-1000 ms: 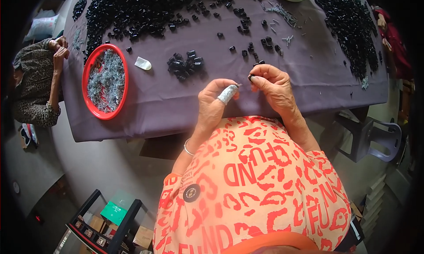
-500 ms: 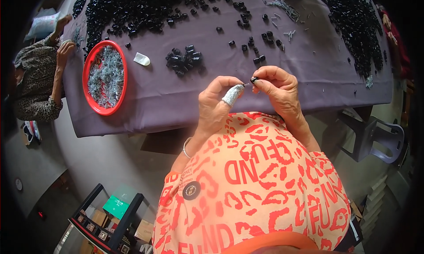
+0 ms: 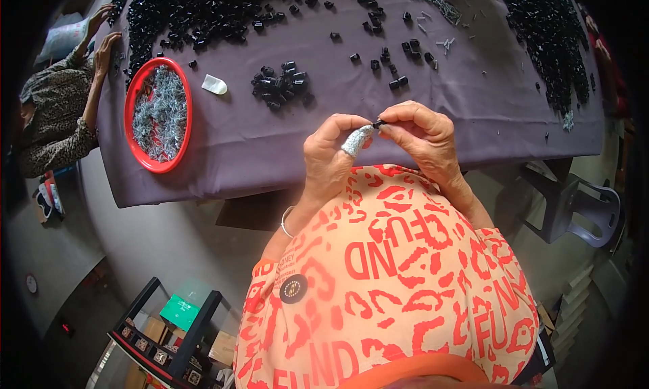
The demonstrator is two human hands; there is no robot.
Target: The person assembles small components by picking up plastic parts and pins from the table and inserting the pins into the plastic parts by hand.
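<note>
In front of my body, just above the table's near edge, both hands meet fingertip to fingertip. My right hand [image 3: 427, 135] pinches a small black plastic part [image 3: 378, 124] between thumb and index finger. A thin metallic piece is pinched in my left hand [image 3: 328, 155], whose thumb wears a pale fabric cover [image 3: 356, 140]. The piece's end meets the black part; how far it goes in is hidden by the fingers. Just beyond my hands lies a small heap of glossy black parts [image 3: 280, 86].
A red oval tray [image 3: 188, 118] of grey metallic pieces sits at left, beside a white rounded piece [image 3: 215, 84]. Black parts [image 3: 196, 17] cover the purple tablecloth [image 3: 230, 145] at the back; another pile [image 3: 544, 44] lies right. Someone's hand [image 3: 107, 51] rests at left; a grey chair [image 3: 574, 210] stands right.
My hands have drawn together, bringing the black part in the right fingers against the thin piece in the left. At left, the other person's hands have shifted farther up the table edge.
</note>
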